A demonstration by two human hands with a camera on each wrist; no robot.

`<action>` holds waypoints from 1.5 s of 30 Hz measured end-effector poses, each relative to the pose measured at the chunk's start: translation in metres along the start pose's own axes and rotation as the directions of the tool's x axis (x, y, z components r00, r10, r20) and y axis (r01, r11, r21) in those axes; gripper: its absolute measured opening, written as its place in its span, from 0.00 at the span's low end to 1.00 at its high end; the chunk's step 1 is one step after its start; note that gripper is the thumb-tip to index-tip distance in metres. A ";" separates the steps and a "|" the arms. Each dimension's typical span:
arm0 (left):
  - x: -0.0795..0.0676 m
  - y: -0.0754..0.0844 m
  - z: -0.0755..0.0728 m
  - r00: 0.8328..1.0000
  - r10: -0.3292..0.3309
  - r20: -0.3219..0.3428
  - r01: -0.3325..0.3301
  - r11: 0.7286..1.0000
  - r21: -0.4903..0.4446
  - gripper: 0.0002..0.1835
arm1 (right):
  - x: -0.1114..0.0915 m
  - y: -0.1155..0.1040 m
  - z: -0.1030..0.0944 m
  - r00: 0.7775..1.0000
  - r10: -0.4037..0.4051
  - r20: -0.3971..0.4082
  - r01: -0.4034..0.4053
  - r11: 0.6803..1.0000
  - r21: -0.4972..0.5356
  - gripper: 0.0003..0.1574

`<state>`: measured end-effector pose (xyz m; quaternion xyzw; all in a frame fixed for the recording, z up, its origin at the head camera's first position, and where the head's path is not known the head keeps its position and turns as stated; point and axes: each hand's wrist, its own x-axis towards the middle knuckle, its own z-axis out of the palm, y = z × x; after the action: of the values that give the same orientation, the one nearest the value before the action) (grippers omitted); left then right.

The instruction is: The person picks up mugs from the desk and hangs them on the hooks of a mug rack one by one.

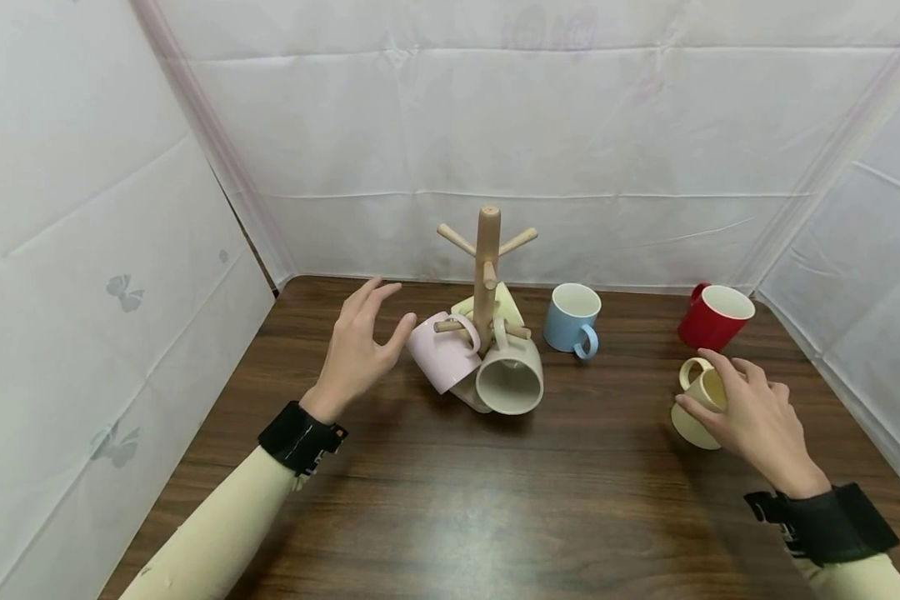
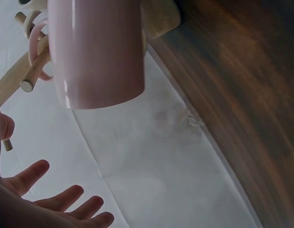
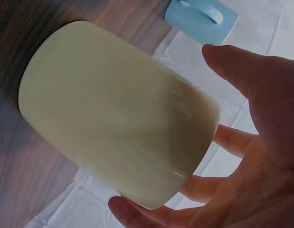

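One yellow mug (image 3: pixel 113 114) stands just below the right hand (image 1: pixel 765 421).

Soft glare on tabletop (image 1: pixel 457 521)

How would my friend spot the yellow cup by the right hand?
On the brown table, find the wooden mug rack, then look right to the red mug. Just nearer, partly hidden by the right hand, is the yellow mug. The other yellow mug is on the rack; this one isn't.
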<state>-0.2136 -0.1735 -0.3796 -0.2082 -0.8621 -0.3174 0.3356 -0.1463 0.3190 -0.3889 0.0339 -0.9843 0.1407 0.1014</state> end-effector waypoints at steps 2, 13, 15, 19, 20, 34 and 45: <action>-0.004 -0.002 0.000 1.000 -0.015 0.020 0.014 1.000 0.007 0.26 | 0.000 0.001 -0.001 0.999 0.019 0.027 -0.019 1.000 0.002 0.49; -0.019 -0.005 -0.001 0.989 -0.081 0.123 0.081 0.997 0.002 0.27 | -0.006 0.006 0.002 0.994 0.050 0.095 -0.049 0.999 -0.006 0.43; -0.023 -0.005 0.000 0.986 -0.090 0.138 0.092 0.996 -0.009 0.27 | -0.007 0.006 0.003 0.995 0.046 0.093 -0.045 0.999 -0.009 0.41; -0.030 -0.005 0.003 0.982 -0.102 0.157 0.105 0.994 -0.016 0.27 | -0.007 0.007 0.002 0.995 0.034 0.089 -0.033 0.999 -0.011 0.40; -0.032 -0.005 0.004 0.982 -0.098 0.160 0.103 0.994 -0.021 0.27 | -0.006 0.007 0.001 0.996 0.030 0.089 -0.029 1.000 -0.009 0.40; -0.038 -0.004 0.004 0.972 -0.050 0.231 0.071 0.994 -0.080 0.27 | -0.005 0.007 -0.002 0.999 -0.005 0.048 0.005 1.000 -0.010 0.39; -0.043 -0.003 0.006 0.950 -0.057 0.306 0.096 0.989 -0.115 0.28 | -0.004 0.008 -0.005 1.000 0.001 0.015 -0.001 1.000 -0.004 0.40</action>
<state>-0.1882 -0.1779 -0.4153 -0.2418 -0.8885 -0.3493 0.1733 -0.1421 0.3284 -0.3877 0.0342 -0.9853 0.1384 0.0940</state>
